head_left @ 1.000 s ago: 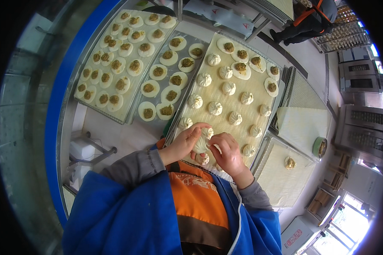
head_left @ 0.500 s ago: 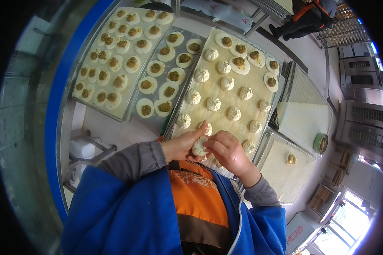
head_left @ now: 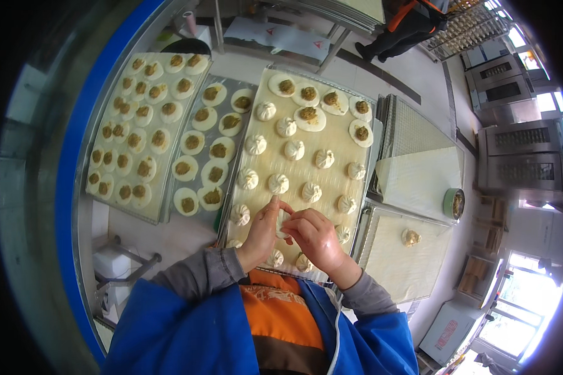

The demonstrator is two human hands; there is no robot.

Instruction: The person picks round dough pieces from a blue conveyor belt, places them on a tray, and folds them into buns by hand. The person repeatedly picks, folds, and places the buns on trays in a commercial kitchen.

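Observation:
Between my two hands, above the near part of the middle tray (head_left: 266,206), is a pale bun (head_left: 283,224), mostly hidden by fingers. My left hand (head_left: 264,230) cups it from the left with the thumb up along its side. The fingers of my right hand (head_left: 315,232) pinch its edge from the right. Several pleated buns (head_left: 278,183) stand in spaced rows on the lined tray around my hands. At the tray's far end lie several flat dough rounds (head_left: 308,115) topped with brown filling.
To the left are a grey board (head_left: 197,164) and a tray (head_left: 116,199), both bearing filled dough rounds. On the right, a lined tray (head_left: 394,262) holds one filled piece, near a green-rimmed bowl (head_left: 454,204). A person (head_left: 410,28) stands at the far right by racks.
The view has shifted, so the trays sit lower and further left. My hands stay together on the bun, which is now turned more edge-on and more covered by fingers.

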